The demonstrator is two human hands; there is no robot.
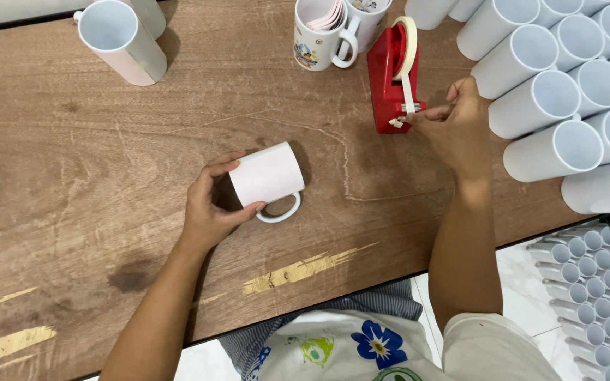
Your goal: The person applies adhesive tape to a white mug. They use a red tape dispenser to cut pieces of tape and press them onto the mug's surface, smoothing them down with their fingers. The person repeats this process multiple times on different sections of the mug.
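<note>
- Fingers (229,168) of the left hand (210,208) curl round a white ceramic mug wrapped in a pale pink paper sheet (268,174), thumb under its mouth end and fingertips over the top, a firm grip.
- That mug lies on its side on the brown wooden tabletop (72,176), below and to the left of the red tape dispenser (390,81). Its long axis runs from the left hand up and to the right, and its white handle (280,210) points toward the person's body.
- At the dispenser's front edge the right hand (457,123) has thumb and forefinger pinched shut on the free end of the cream tape strip (409,95).
- From the pinched tape end the mug lies down and to the left, well apart; the left hand is on it, the right hand is the farther one.
- Just behind the dispenser stands a printed white mug holding pink sheets (317,35).
- Right of the dispenser lie rows of plain white mugs on their sides (566,92), mouths facing right, with more stacked lower beyond the table's edge (601,282).
- Far left of the dispenser, at the back of the table, another paper-wrapped white mug (120,39) lies tilted.
</note>
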